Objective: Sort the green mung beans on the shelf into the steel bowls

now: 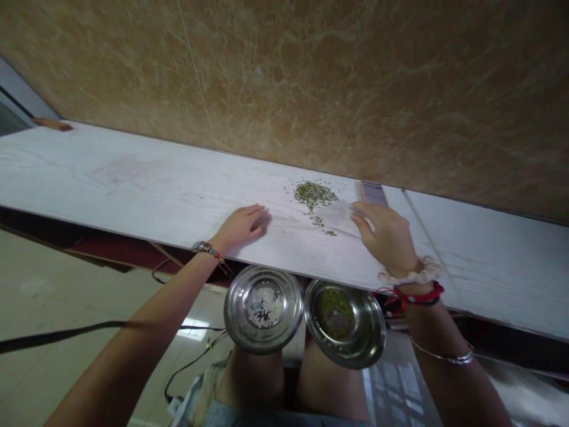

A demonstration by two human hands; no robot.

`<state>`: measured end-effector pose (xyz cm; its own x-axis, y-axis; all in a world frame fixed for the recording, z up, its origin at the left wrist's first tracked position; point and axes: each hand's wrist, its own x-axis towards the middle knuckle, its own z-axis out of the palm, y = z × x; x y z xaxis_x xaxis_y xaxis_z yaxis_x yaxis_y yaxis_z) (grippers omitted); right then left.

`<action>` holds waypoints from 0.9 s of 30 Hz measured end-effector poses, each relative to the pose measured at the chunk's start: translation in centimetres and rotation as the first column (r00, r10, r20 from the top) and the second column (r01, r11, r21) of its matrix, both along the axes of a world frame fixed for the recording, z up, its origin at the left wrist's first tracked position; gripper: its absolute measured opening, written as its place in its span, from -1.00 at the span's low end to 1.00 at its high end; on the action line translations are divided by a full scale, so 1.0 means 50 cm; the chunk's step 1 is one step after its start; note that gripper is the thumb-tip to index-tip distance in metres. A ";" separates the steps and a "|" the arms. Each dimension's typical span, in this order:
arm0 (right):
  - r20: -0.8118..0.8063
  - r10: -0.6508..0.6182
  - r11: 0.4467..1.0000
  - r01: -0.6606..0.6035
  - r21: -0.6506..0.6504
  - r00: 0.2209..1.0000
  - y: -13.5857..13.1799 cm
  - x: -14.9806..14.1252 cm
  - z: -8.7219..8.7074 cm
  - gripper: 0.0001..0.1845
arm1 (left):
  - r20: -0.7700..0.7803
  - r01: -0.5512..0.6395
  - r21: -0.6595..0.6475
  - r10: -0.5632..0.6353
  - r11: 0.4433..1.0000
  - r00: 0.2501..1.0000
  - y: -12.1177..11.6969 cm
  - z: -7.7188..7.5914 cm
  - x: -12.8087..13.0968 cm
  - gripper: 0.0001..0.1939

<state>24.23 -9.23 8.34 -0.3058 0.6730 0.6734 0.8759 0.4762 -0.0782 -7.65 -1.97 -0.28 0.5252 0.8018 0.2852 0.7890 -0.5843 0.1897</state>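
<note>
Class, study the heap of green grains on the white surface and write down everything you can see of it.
The heap of green grains is a low, loose, uneven mound of many small, apparently dry pieces, too small to make out singly in detail. It lies on the white, wood-patterned surface, near the brown wall. Stray grains fringe it, and small clusters trail toward the near edge. A pale translucent sheet, pinched in the right hand, meets its lower right side; exact contact is unclear.

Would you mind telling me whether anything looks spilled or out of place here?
Green beans lie loose on the white table beside the right hand. It looks odd because similar ones sit in a metal bowl; whether they spilled, I cannot tell.
</note>
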 end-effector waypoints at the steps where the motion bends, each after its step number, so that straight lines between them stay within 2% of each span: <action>1: 0.029 -0.022 1.000 0.022 0.017 0.999 -0.003 0.012 -0.009 -0.73 | -0.020 0.046 -0.009 -0.046 0.999 0.999 0.000 0.001 0.001 -0.60; 3: 0.073 -0.054 0.998 0.051 0.037 0.996 -0.008 0.032 -0.028 -0.73 | -0.062 0.091 -0.036 -0.093 0.995 0.994 0.002 0.007 0.003 -0.61; 5: 0.096 -0.058 0.997 0.053 0.051 0.994 -0.014 0.047 -0.047 -0.72 | -0.103 0.074 -0.052 -0.079 0.996 0.992 0.002 0.016 0.013 -0.61; 10: 0.090 -0.048 0.994 0.039 0.106 0.995 -0.024 0.070 -0.082 -0.70 | -0.150 -0.069 -0.022 0.064 0.997 0.987 -0.008 0.037 0.077 -0.65; 13: 0.103 -0.035 0.994 0.025 0.104 0.994 -0.030 0.078 -0.095 -0.68 | -0.112 -0.215 -0.018 0.211 0.977 0.971 -0.020 0.038 0.113 -0.65; 15: 0.112 -0.025 0.995 0.013 0.102 0.993 -0.036 0.081 -0.101 -0.67 | -0.084 -0.250 -0.032 0.247 0.968 0.965 -0.025 0.035 0.124 -0.66; 21: 0.104 0.028 0.984 -0.046 0.169 0.994 -0.061 0.089 -0.099 -0.71 | -0.040 -0.206 -0.058 0.204 0.977 0.978 -0.023 0.024 0.121 -0.65; 27: 0.107 -0.069 0.985 0.050 0.167 0.992 -0.045 0.081 -0.097 -0.69 | -0.047 -0.184 -0.048 0.181 0.982 0.982 -0.019 0.018 0.122 -0.65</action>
<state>28.29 -11.50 3.47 -0.3480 0.5756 0.7400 0.9019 0.4211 0.0966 -1.55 -2.92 0.63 0.3793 0.8983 0.2217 0.8894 -0.4200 0.1804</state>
